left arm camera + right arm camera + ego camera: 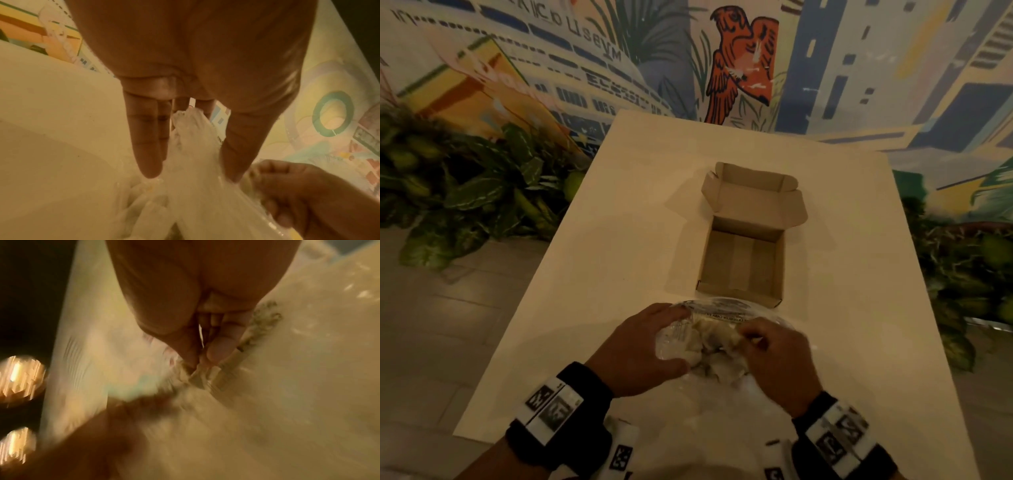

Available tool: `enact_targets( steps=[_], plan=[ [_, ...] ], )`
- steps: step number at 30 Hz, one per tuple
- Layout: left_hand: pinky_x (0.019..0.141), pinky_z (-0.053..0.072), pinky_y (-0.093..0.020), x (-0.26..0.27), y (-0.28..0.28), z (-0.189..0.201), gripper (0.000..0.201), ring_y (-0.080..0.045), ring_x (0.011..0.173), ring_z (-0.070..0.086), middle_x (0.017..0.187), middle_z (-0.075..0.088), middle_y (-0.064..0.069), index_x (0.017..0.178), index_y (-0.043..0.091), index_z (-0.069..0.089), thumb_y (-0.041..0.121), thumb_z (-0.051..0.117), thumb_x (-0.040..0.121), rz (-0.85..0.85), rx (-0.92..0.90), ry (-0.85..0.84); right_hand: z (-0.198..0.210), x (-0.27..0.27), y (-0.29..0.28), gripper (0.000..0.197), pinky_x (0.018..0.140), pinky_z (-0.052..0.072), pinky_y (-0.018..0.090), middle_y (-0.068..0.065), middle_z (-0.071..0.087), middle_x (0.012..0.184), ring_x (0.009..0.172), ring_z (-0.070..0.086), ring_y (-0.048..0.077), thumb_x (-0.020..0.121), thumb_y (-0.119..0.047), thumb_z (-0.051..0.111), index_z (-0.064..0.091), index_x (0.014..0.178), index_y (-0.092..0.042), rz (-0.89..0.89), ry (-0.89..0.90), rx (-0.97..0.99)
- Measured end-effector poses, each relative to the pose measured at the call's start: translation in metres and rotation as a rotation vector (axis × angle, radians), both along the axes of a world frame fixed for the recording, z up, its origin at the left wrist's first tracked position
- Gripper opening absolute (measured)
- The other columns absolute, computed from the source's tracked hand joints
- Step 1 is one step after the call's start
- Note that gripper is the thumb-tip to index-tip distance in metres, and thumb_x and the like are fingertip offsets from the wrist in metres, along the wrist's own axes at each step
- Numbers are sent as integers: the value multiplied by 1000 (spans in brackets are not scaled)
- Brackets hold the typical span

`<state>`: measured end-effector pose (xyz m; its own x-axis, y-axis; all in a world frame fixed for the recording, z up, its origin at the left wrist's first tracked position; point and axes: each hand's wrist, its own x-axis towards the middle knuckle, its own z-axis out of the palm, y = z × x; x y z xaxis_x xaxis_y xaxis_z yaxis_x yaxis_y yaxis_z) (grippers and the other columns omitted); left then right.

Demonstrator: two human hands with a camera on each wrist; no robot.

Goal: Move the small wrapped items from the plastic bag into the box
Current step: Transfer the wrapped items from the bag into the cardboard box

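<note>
An open, empty brown cardboard box (743,297) stands mid-table with its lid folded back. Just in front of it lies a clear plastic bag (709,310) with pale small wrapped items (710,346) bunched inside. My left hand (674,339) grips the bag's left side, thumb underneath and fingers on top. In the left wrist view the bag (191,138) runs between the thumb and fingers of that left hand (191,173). My right hand (748,337) pinches a pale fold at the bag's right side. The blurred right wrist view shows this right hand (197,368) beside the bag's printed strip (255,337).
The white table (619,240) is narrow, and its left edge slants down to a tiled floor (431,325). Leafy plants stand to the left (448,192) and right (969,274). A painted mural wall (739,68) rises behind the table.
</note>
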<state>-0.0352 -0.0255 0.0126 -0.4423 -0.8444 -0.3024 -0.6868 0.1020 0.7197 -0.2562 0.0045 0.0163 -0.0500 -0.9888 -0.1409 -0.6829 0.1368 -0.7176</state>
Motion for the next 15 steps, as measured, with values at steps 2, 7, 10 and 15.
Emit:
enact_targets(
  steps=[2, 7, 10, 15],
  plan=[
    [106, 36, -30, 1, 0, -3, 84, -9, 128, 41, 142, 40, 13, 133, 40, 39, 65, 55, 55, 22, 16, 0, 20, -8, -10, 9, 52, 52, 25, -2, 70, 63, 52, 61, 14, 80, -9, 68, 73, 79, -16, -210, -305, -3],
    [102, 37, -27, -1, 0, -2, 76, -10, 125, 43, 142, 38, 14, 134, 40, 38, 56, 65, 65, 2, 32, -9, 52, -19, -58, 9, 44, 50, 24, 9, 68, 66, 48, 58, 14, 82, -2, 64, 69, 89, -5, -317, -589, 70],
    [102, 35, -27, 1, 1, -2, 67, -12, 126, 42, 141, 41, 11, 131, 40, 42, 49, 67, 69, -13, 18, -26, 43, -22, -99, 3, 53, 54, 30, 12, 67, 69, 51, 58, 16, 80, -8, 67, 69, 82, -8, -351, -463, 131],
    [104, 33, -29, 1, 2, -3, 64, -13, 128, 40, 142, 40, 9, 131, 39, 42, 44, 70, 75, -18, 20, -49, 29, -21, -136, 6, 88, 54, 46, 9, 74, 92, 93, 67, 32, 71, -24, 67, 72, 69, -22, -223, -99, 235]
  ],
)
